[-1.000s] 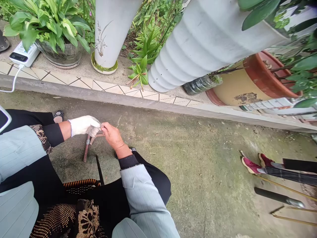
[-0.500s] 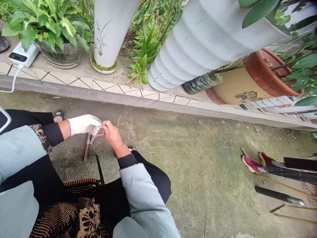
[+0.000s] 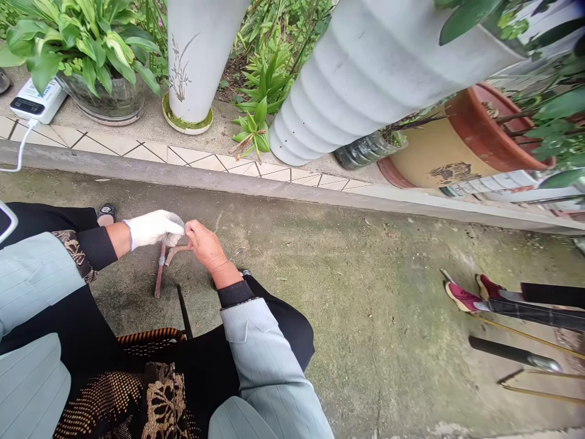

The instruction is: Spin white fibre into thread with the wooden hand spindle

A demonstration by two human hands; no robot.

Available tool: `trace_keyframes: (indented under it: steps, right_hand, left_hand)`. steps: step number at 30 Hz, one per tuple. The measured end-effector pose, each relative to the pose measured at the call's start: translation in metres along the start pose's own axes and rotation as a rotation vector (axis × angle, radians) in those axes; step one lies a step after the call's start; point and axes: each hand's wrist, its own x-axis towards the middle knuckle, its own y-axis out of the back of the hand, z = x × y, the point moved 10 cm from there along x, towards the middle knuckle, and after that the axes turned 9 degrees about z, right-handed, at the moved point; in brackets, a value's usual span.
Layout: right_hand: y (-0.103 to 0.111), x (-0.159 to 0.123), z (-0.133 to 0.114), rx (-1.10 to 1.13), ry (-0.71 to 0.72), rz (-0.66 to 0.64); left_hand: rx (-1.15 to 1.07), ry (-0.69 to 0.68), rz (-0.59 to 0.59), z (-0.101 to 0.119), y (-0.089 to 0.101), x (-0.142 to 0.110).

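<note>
My left hand (image 3: 154,230), in a white knitted glove, is closed with its fingers bent around the top of a brown stick (image 3: 158,283) that slants down below it. A pale, shiny wrap (image 3: 161,260) circles this stick. A second, lighter brown stick piece (image 3: 176,250) runs from beside it up toward my bare right hand (image 3: 204,244). My right thumb and finger are pinched together against the gloved fingertips. What lies inside the pinch is too small to make out. Whether the two sticks are joined is hidden by my fingers.
A tiled ledge (image 3: 150,150) crosses the front, carrying a leafy potted plant (image 3: 103,91), tall white vases (image 3: 329,91), a red-brown pot (image 3: 439,149) and a white device (image 3: 39,100) with a cable. At right are another person's red shoes (image 3: 461,297) and a dark-handled tool (image 3: 503,352).
The view has shifted slightly, so the ledge and pots sit a little farther left. Both hands stay together with almost the same grip on the sticks.
</note>
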Motion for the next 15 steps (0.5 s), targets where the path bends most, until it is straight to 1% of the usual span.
trace_keyframes:
  steps: [3, 6, 9, 12, 15]
  right_hand:
    - [-0.002, 0.001, 0.001, 0.006, -0.026, -0.013]
    - [-0.005, 0.003, 0.006, 0.046, -0.080, -0.007]
    - [-0.007, 0.004, 0.011, 0.067, -0.121, 0.010]
    - [-0.006, 0.005, 0.012, 0.069, -0.113, 0.052]
    - [-0.006, 0.006, 0.018, 0.159, -0.139, 0.093]
  left_hand:
    - [0.253, -0.048, 0.087, 0.006, 0.006, -0.002]
    - [0.571, -0.149, 0.166, 0.020, 0.009, -0.006]
    - [0.848, -0.230, 0.210, 0.031, 0.009, -0.007]
    - [0.994, -0.247, 0.190, 0.032, 0.006, -0.004]
    - [0.994, -0.255, 0.157, 0.029, 0.003, -0.002]
